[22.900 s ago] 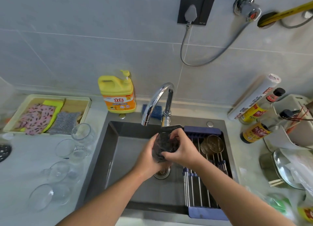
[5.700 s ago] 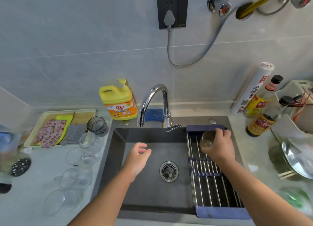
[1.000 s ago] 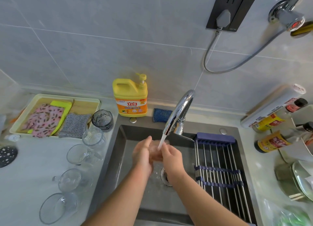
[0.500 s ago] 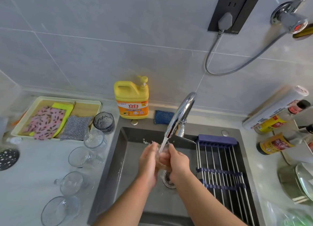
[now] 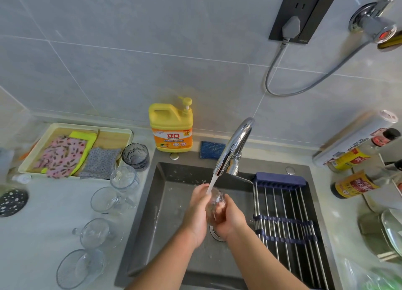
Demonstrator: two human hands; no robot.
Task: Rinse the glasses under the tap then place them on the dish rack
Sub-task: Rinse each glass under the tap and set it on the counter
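Rinsing is under way: a small clear glass [image 5: 214, 207] is held over the sink [image 5: 174, 191], right under the water [image 5: 211, 184] running from the tap [image 5: 235, 146]. It is wrapped by the left hand [image 5: 196, 213] on one side and the right hand [image 5: 231, 220] on the other, with fingers curled round it. Wet glass is likely slippery, hard and easily broken, so it should be gripped round its sides when carried to the dish rack [image 5: 285, 213] nearby.

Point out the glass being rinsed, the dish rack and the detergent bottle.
glass [image 5: 215, 202], head view, its clear side wall.
dish rack [image 5: 280, 179], head view, blue end bar.
detergent bottle [image 5: 173, 138], head view, orange label.
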